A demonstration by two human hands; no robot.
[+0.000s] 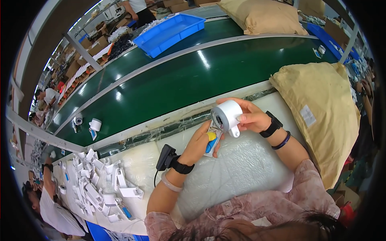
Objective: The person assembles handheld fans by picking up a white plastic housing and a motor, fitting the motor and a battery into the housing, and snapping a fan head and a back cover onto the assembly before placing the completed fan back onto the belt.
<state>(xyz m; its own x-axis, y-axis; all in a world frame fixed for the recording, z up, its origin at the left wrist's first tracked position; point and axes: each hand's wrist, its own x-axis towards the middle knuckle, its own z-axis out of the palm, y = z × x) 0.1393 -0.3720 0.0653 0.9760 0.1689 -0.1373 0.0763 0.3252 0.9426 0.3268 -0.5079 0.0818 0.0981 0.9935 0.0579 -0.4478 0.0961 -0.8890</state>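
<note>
Over the padded table, my right hand (pixel 251 114) grips a white round housing (pixel 231 112) with a grey rim and a dark inside, its short stub pointing down. My left hand (pixel 197 144) is closed around a narrow white plastic casing (pixel 209 151) that has a blue part in it. Something yellow shows at my left thumb tip; I cannot tell what it is. Casing and housing meet closely, and whether they are joined is hidden by my fingers. To the left lies a heap of white plastic parts (pixel 92 184), with a blue piece (pixel 126 211) at its near edge.
A green conveyor belt (pixel 161 88) runs beyond the table, carrying similar white units (pixel 95 124) at left. A blue tray (pixel 171 34) and a brown sack (pixel 261 18) stand farther back. Another brown sack (pixel 317 116) lies at my right. A co-worker (pixel 56 205) sits at the left.
</note>
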